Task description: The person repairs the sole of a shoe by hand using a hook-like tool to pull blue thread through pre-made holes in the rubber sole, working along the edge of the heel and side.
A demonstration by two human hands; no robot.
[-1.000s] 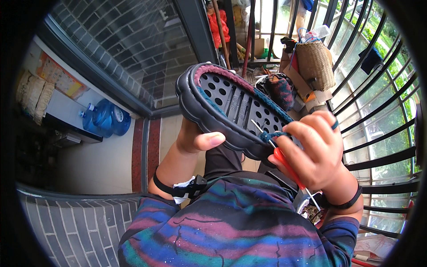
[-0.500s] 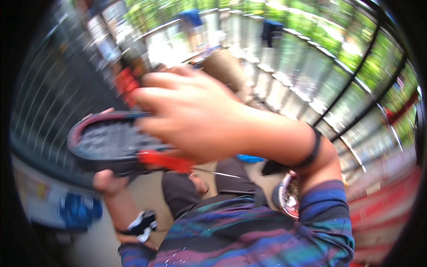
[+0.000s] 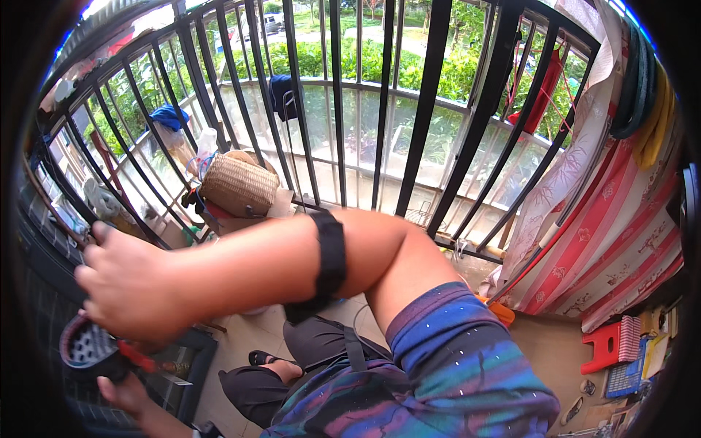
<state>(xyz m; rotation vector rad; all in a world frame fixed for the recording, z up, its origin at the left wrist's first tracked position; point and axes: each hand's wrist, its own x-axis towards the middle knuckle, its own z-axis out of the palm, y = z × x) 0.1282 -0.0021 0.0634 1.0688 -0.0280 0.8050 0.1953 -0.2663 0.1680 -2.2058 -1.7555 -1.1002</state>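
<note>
At the lower left, my left hand grips a dark shoe from below. The shoe's patterned face, with a pinkish rim, points up, and part of it lies behind my right hand. My right hand, blurred, is closed above the shoe. From under its palm sticks a red-handled tool with a thin metal shaft; its exact kind I cannot make out. Whether the right fingers also hold something else is hidden.
Black railings run across the front, with a woven basket beside them. A dark mesh-sided frame stands below my hands. To the right are a striped curtain, a red stool and a blue crate.
The view has swung to the right, so hands and shoe sit farther left in the picture. My right hand stays closed, and my left still holds the shoe.
</note>
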